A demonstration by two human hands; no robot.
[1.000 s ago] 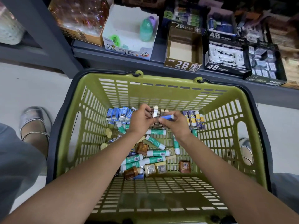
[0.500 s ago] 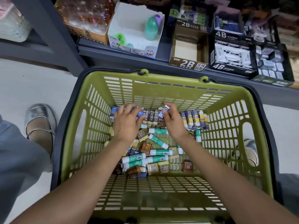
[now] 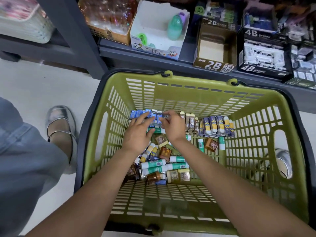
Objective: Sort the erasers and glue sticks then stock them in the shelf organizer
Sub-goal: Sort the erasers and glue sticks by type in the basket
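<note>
Blue erasers (image 3: 136, 115) under both hands, left hand (image 3: 138, 134), right hand (image 3: 172, 127)

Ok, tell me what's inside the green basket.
Inside the green basket: blue erasers, brown 2B erasers and purple-yellow ones lined along the far wall, loose glue sticks and brown erasers nearer. Both hands cover part of the blue row.

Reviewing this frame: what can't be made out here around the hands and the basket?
- Head view: what the right hand pinches, if anything; its curled fingers and blur hide it.
- Blue erasers under the left hand: partly covered.
- Print on the glue sticks: too small.
- Right-hand shelf boxes: cut off by the frame edge, blurred.
</note>
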